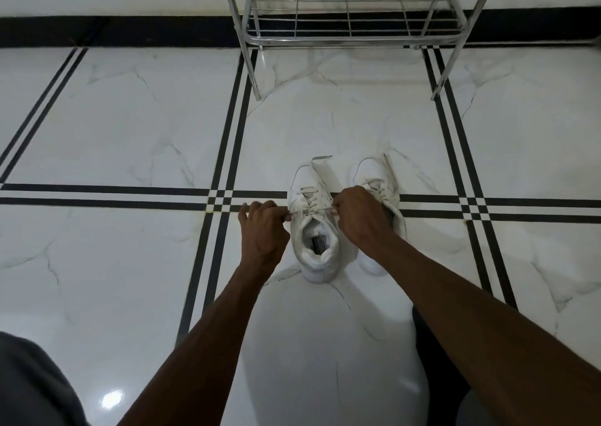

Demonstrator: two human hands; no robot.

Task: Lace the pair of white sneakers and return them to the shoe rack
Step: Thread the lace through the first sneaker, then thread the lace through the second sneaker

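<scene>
Two white sneakers stand side by side on the floor, toes pointing away from me. The left sneaker (313, 240) has its opening toward me and its white lace (310, 211) stretched sideways across the top eyelets. My left hand (265, 227) pinches the lace end on the left side of this shoe. On the right side, my right hand (359, 214) grips the other lace end. That hand and forearm partly cover the right sneaker (379, 181), whose laces look threaded. A loose lace end lies past the left shoe's toe.
A chrome wire shoe rack (351, 31) stands against the wall beyond the sneakers, its lowest shelf holding nothing. The floor is glossy white marble tile with black stripe lines (130, 194). My knees in dark cloth show at the bottom corners.
</scene>
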